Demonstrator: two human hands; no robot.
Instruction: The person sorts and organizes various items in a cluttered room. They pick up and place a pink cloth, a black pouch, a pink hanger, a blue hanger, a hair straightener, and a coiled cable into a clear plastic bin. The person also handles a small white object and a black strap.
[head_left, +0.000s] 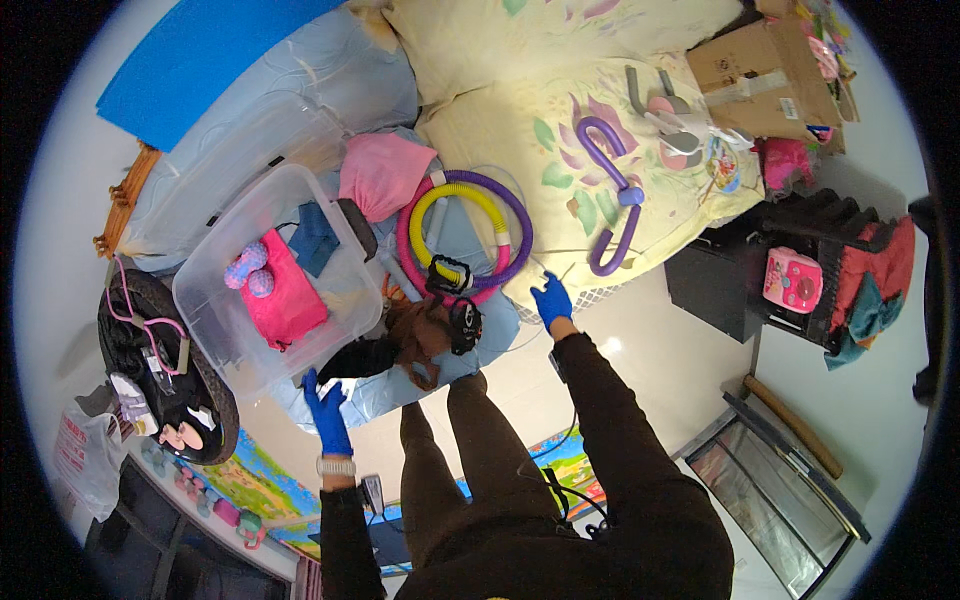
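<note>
My left hand, in a blue glove, is by the near corner of a clear plastic bin. Its fingers are apart, close to a black cloth, and I see nothing held. Inside the bin lie a bright pink cloth pouch, two knobbly balls and a folded blue cloth. My right hand, also gloved in blue, is over the bed's near edge with fingers spread and nothing in them. Left of it lie a yellow ring, a purple and pink hoop and a brown cloth item.
A purple S-shaped exerciser rests on the floral bed. A pink cloth bag is behind the bin. Cardboard box and black rack stand right; an open black case sits left.
</note>
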